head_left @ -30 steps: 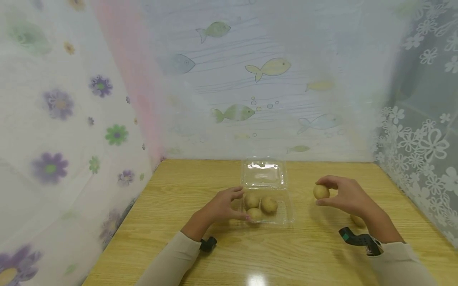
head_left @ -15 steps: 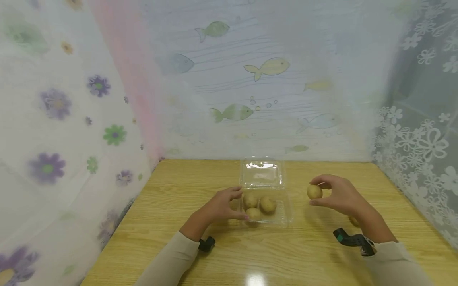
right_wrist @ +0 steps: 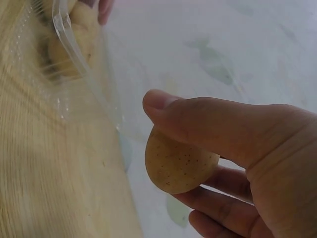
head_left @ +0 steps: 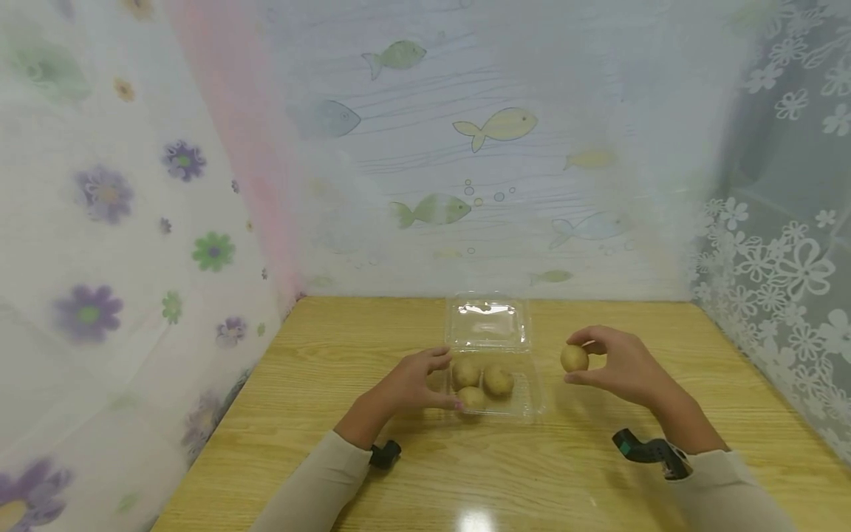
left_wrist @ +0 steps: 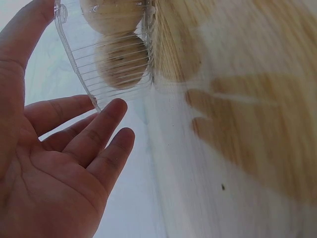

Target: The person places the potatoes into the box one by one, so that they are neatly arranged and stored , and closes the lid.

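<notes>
A clear plastic clamshell container [head_left: 525, 395] lies with its lid [head_left: 490, 324] folded back. Three potatoes sit in its left part: one at the back [head_left: 465, 373], one to the right [head_left: 498, 380] and one in front [head_left: 472, 400]. My left hand [head_left: 414, 383] spans the container's left side, its thumb at the front rim and its fingers extended near the rim in the left wrist view. To the right of the container, my right hand [head_left: 623, 367] holds a small speckled potato [right_wrist: 178, 161] between thumb and fingers, raised above the table.
The wooden table [head_left: 319, 332] ends at a fish-printed curtain [head_left: 399, 148] behind and a flower-printed one [head_left: 146, 222] on the left. On the right hangs a lacy floral sheet [head_left: 784, 273]. Black camera mounts [head_left: 654, 449] stick out at the wrists.
My right hand has moved left toward the container with the potato. Another potato on the table, partly seen earlier behind the right wrist, is now out of sight. The left hand stays in place.
</notes>
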A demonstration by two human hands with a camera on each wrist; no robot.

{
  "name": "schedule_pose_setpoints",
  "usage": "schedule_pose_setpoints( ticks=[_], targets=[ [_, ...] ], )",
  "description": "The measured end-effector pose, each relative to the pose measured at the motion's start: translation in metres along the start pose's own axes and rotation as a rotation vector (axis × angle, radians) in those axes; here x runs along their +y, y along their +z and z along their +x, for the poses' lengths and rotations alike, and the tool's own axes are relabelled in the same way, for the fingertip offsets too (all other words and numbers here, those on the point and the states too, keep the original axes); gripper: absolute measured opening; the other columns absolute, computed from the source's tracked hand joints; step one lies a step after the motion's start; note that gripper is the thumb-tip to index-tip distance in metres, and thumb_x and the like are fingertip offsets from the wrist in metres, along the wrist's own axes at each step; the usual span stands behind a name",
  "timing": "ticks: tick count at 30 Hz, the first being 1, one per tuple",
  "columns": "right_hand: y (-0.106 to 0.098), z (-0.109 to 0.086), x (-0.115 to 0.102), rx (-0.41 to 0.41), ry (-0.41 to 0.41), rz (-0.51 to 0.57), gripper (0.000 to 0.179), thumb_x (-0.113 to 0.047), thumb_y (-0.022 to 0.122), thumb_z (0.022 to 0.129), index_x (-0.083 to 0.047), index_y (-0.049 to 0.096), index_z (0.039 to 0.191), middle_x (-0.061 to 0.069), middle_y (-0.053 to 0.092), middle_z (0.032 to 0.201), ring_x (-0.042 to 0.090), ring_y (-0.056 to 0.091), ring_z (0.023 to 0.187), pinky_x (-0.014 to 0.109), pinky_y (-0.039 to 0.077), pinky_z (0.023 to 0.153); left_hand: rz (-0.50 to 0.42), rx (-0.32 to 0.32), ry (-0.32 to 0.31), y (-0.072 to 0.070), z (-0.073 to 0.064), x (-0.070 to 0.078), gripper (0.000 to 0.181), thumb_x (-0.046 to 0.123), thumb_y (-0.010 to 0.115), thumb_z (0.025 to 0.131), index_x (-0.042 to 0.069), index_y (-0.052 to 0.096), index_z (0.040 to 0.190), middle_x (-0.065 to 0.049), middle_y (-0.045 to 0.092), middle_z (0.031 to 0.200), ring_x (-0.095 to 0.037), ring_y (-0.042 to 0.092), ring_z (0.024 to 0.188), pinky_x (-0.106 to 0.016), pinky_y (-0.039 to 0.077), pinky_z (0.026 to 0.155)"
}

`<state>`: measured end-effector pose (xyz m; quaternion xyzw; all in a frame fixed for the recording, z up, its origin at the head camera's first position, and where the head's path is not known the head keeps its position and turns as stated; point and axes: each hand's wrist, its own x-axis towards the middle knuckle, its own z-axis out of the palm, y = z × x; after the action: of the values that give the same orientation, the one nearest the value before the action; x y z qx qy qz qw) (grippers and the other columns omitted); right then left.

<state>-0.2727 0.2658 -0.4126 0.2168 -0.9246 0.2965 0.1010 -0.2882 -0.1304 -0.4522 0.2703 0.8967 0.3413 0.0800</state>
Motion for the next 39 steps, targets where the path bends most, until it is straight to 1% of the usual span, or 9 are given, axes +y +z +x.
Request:
schedule_pose_setpoints(
  ticks=[5, 10, 15, 18, 25, 29, 34, 39],
  targets=[
    [0.003, 0.001, -0.001, 0.007, -0.01, 0.0, 0.056, -0.037, 0.094, 0.076, -0.016, 0.07, 0.122, 0.005, 0.073, 0.119, 0.034, 0.072, 0.109, 0.061, 0.056, 0.09, -0.005, 0.002, -0.003, 0.0, 0.0, 0.001, 0.111, 0.06, 0.085, 0.078, 0.012, 0.033, 0.163, -0.007, 0.051, 0.157, -0.026, 0.047, 0.147, -0.047, 0.045, 0.115],
    [0.005, 0.001, -0.003, 0.018, -0.026, -0.023, 0.053, -0.043, 0.092, 0.077, -0.02, 0.072, 0.12, -0.001, 0.074, 0.113, 0.03, 0.071, 0.108, 0.063, 0.054, 0.093, -0.001, 0.003, 0.007, 0.0, 0.0, 0.002, 0.111, 0.058, 0.086, 0.078, 0.011, 0.033, 0.163, -0.008, 0.051, 0.157, -0.028, 0.047, 0.147, -0.048, 0.045, 0.115],
    [0.007, 0.002, -0.005, 0.029, -0.04, -0.055, 0.051, -0.046, 0.091, 0.077, -0.022, 0.073, 0.118, -0.008, 0.074, 0.106, 0.021, 0.068, 0.102, 0.054, 0.054, 0.092, 0.003, 0.008, 0.006, 0.0, 0.0, 0.002, 0.11, 0.057, 0.086, 0.078, 0.011, 0.033, 0.163, -0.008, 0.051, 0.157, -0.027, 0.046, 0.147, -0.047, 0.044, 0.116],
    [0.009, 0.002, -0.006, 0.03, -0.041, -0.06, 0.05, -0.048, 0.091, 0.077, -0.023, 0.073, 0.117, -0.01, 0.073, 0.103, 0.018, 0.068, 0.099, 0.053, 0.054, 0.091, 0.008, 0.009, 0.003, 0.0, -0.001, 0.002, 0.109, 0.058, 0.086, 0.078, 0.011, 0.034, 0.162, -0.008, 0.051, 0.157, -0.027, 0.045, 0.148, -0.047, 0.044, 0.116],
    [0.012, 0.003, -0.008, 0.029, -0.049, -0.04, 0.047, -0.046, 0.09, 0.078, -0.022, 0.073, 0.116, -0.01, 0.073, 0.102, 0.018, 0.068, 0.098, 0.058, 0.054, 0.093, 0.017, 0.012, 0.009, -0.001, 0.0, 0.005, 0.106, 0.058, 0.086, 0.078, 0.009, 0.04, 0.16, -0.007, 0.045, 0.162, -0.03, 0.038, 0.152, -0.048, 0.041, 0.119],
    [0.014, 0.004, -0.01, 0.027, -0.054, -0.039, 0.047, -0.049, 0.089, 0.079, -0.023, 0.074, 0.115, -0.011, 0.073, 0.103, 0.017, 0.069, 0.1, 0.058, 0.054, 0.092, 0.018, 0.012, 0.008, -0.001, 0.0, 0.005, 0.106, 0.059, 0.086, 0.078, 0.009, 0.04, 0.159, -0.005, 0.043, 0.163, -0.029, 0.036, 0.153, -0.048, 0.04, 0.12],
    [0.017, 0.003, -0.012, 0.015, -0.049, -0.031, 0.046, -0.053, 0.086, 0.081, -0.025, 0.073, 0.115, -0.012, 0.073, 0.103, 0.019, 0.069, 0.102, 0.058, 0.055, 0.092, 0.015, 0.015, 0.012, 0.0, 0.0, 0.003, 0.107, 0.059, 0.086, 0.078, 0.009, 0.038, 0.16, -0.008, 0.047, 0.16, -0.029, 0.04, 0.151, -0.048, 0.042, 0.118],
    [0.021, 0.005, -0.015, 0.015, -0.055, -0.029, 0.046, -0.052, 0.087, 0.081, -0.025, 0.074, 0.115, -0.013, 0.073, 0.102, 0.019, 0.07, 0.102, 0.057, 0.055, 0.093, 0.014, 0.018, 0.011, 0.0, 0.0, 0.003, 0.108, 0.059, 0.086, 0.078, 0.011, 0.036, 0.161, -0.008, 0.05, 0.158, -0.029, 0.043, 0.149, -0.048, 0.043, 0.117]
  ],
)
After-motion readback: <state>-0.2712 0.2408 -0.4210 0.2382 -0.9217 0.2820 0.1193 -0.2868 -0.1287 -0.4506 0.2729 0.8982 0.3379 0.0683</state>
